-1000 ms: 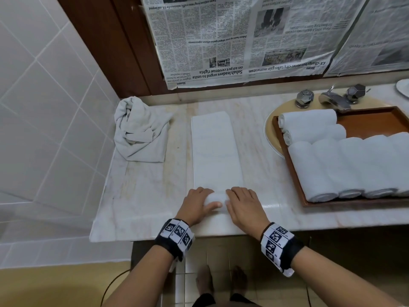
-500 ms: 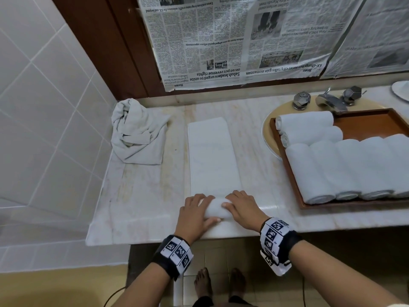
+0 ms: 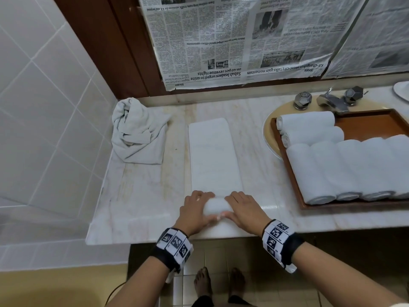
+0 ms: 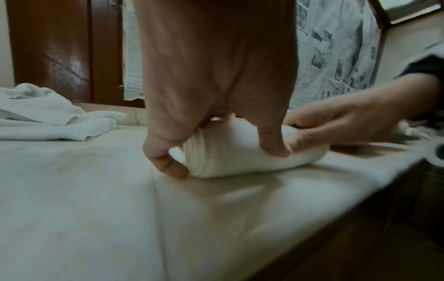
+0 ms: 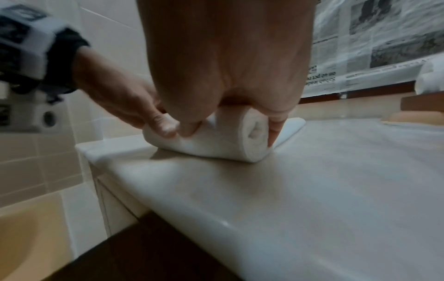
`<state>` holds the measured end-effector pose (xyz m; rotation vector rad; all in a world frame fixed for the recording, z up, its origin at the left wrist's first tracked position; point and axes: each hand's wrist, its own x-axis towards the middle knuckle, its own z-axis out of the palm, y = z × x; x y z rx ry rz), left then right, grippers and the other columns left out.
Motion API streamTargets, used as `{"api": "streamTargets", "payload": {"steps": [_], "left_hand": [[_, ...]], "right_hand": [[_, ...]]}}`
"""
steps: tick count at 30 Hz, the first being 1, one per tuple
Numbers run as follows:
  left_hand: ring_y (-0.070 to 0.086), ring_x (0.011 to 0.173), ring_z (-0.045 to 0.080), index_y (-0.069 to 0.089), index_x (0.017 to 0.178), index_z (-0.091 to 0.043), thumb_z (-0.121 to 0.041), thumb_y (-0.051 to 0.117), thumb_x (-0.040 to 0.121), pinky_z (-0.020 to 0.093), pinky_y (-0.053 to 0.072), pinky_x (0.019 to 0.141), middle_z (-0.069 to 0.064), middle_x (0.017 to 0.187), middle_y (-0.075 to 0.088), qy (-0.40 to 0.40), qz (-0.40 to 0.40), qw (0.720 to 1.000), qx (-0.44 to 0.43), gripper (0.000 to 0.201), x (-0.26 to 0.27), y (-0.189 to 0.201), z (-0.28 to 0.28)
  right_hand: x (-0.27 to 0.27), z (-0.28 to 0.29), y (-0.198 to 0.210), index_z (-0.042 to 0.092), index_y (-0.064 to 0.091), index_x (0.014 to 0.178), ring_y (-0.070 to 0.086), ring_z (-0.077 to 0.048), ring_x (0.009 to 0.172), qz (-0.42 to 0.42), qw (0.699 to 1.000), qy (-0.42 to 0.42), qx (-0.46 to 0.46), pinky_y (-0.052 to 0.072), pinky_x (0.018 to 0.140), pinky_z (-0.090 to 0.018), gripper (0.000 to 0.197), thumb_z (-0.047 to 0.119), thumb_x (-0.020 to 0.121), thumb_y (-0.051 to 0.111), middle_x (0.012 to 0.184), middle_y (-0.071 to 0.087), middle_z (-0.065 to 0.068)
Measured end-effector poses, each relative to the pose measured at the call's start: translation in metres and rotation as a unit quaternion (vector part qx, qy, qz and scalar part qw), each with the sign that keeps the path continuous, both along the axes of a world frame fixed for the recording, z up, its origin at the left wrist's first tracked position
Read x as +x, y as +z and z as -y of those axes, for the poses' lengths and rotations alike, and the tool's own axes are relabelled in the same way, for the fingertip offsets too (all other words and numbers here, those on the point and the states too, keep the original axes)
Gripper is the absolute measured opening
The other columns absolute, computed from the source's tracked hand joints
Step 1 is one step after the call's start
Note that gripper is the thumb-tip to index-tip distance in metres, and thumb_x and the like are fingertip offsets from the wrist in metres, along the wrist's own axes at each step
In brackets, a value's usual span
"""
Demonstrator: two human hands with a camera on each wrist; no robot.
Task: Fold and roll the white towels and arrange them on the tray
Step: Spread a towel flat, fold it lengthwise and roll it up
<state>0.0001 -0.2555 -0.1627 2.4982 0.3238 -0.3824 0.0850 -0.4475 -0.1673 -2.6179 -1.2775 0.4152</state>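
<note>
Your left hand (image 3: 194,210) and right hand (image 3: 244,210) both curl over the rolled near end of the folded white towel (image 3: 213,156) at the front edge of the marble counter (image 3: 141,196) — fingers on top, thumbs tucked in at the near side, the rest of the strip lying flat and narrow towards the wall. On the wooden tray (image 3: 376,122) to your right you have seven rolled towels (image 3: 318,171) in view — two across the back, five side by side in front, the last cut by the frame — and one crumpled towel (image 3: 138,134) sits at the counter's back-left corner.

White towels (image 3: 215,156) lie on a pale, cream-veined marble tabletop (image 3: 141,196); the tray (image 3: 376,125) is reddish brown, the wristbands (image 3: 174,244) black-and-white checked, the newspaper (image 3: 232,41) grey.
</note>
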Motion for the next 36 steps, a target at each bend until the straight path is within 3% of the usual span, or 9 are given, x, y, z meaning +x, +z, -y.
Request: {"api": "streamTargets", "payload": {"steps": [5,8,15,20,22,25,29,34,36], "left_hand": [[0.027,0.135,0.019,0.033,0.149,-0.045,-0.061,0.061,0.085,0.041,0.037,0.099,-0.012,0.15,0.031,-0.025,0.086,0.991,0.098,0.072,-0.02,-0.01,0.008],[0.029,0.132,0.02,0.037,0.147,-0.044,-0.067,0.059,0.084,0.042,0.037,0.1,-0.01,0.145,0.036,-0.023,0.049,0.997,0.061,0.07,-0.014,-0.01,0.001],[0.028,0.131,0.028,0.041,0.149,-0.031,-0.058,0.068,0.084,0.042,0.028,0.114,0.003,0.141,0.038,-0.021,-0.051,0.998,-0.026,0.075,0.018,0.004,-0.013],[0.023,0.132,0.022,0.037,0.147,-0.04,-0.053,0.071,0.082,0.044,0.037,0.105,-0.009,0.147,0.027,0.0,0.033,0.999,-0.022,0.074,0.003,-0.003,-0.006],[0.022,0.135,0.018,0.034,0.147,-0.043,-0.053,0.069,0.082,0.044,0.04,0.101,-0.012,0.15,0.026,-0.008,0.082,0.996,0.017,0.074,-0.009,-0.005,0.0],[0.026,0.137,0.016,0.037,0.147,-0.041,-0.06,0.062,0.086,0.043,0.042,0.101,-0.012,0.149,0.033,-0.002,0.1,0.994,0.042,0.068,-0.019,-0.01,0.002],[0.03,0.132,0.017,0.041,0.144,-0.04,-0.066,0.058,0.085,0.043,0.04,0.104,-0.012,0.143,0.041,-0.018,0.05,0.998,0.026,0.067,-0.017,-0.007,-0.003],[0.03,0.133,0.024,0.044,0.145,-0.031,-0.073,0.055,0.081,0.04,0.033,0.11,-0.003,0.14,0.045,-0.027,-0.027,0.999,-0.007,0.078,0.001,0.0,-0.011],[0.033,0.133,0.028,0.045,0.145,-0.028,-0.075,0.053,0.081,0.036,0.027,0.112,0.002,0.14,0.046,-0.033,-0.043,0.999,-0.001,0.08,0.008,0.0,-0.014]], "right_hand": [[0.014,-0.005,0.007,0.017,0.053,0.128,0.044,-0.022,0.118,-0.103,0.993,-0.051,0.016,0.031,0.098,-0.035,0.052,0.057,0.098,0.041,0.124,0.052,-0.003],[0.015,-0.004,0.009,0.016,0.055,0.128,0.045,-0.023,0.118,-0.15,0.986,-0.068,0.012,0.032,0.099,-0.036,0.044,0.049,0.101,0.042,0.123,0.053,-0.005],[-0.007,-0.004,-0.001,0.011,0.062,0.119,0.061,-0.024,0.093,0.091,0.995,-0.031,0.012,0.051,0.081,-0.04,0.062,0.061,0.092,0.037,0.108,0.063,-0.004],[0.01,-0.007,0.011,0.014,0.051,0.133,0.051,-0.025,0.114,-0.014,1.0,-0.025,-0.009,0.038,0.095,-0.039,0.101,0.08,0.078,0.0,0.126,0.055,-0.004],[0.016,-0.008,0.015,0.017,0.047,0.138,0.044,-0.022,0.122,-0.07,0.997,-0.038,-0.015,0.032,0.099,-0.037,0.099,0.085,0.076,0.013,0.132,0.05,-0.002],[0.021,-0.008,0.016,0.019,0.051,0.134,0.042,-0.022,0.122,-0.133,0.99,-0.045,-0.034,0.031,0.099,-0.038,0.063,0.066,0.093,0.043,0.129,0.052,-0.003],[0.019,-0.004,0.018,0.021,0.06,0.112,0.052,-0.022,0.11,-0.186,0.979,-0.071,-0.033,0.037,0.092,-0.04,0.047,0.062,0.095,0.045,0.115,0.06,0.0],[-0.01,-0.004,0.011,0.017,0.063,0.117,0.058,-0.025,0.099,0.079,0.995,-0.057,0.03,0.045,0.086,-0.041,0.058,0.057,0.096,0.027,0.11,0.061,-0.002],[-0.019,-0.007,0.006,0.014,0.065,0.112,0.06,-0.025,0.091,0.106,0.993,-0.051,0.027,0.049,0.08,-0.042,0.063,0.063,0.096,0.028,0.103,0.063,-0.003]]}}
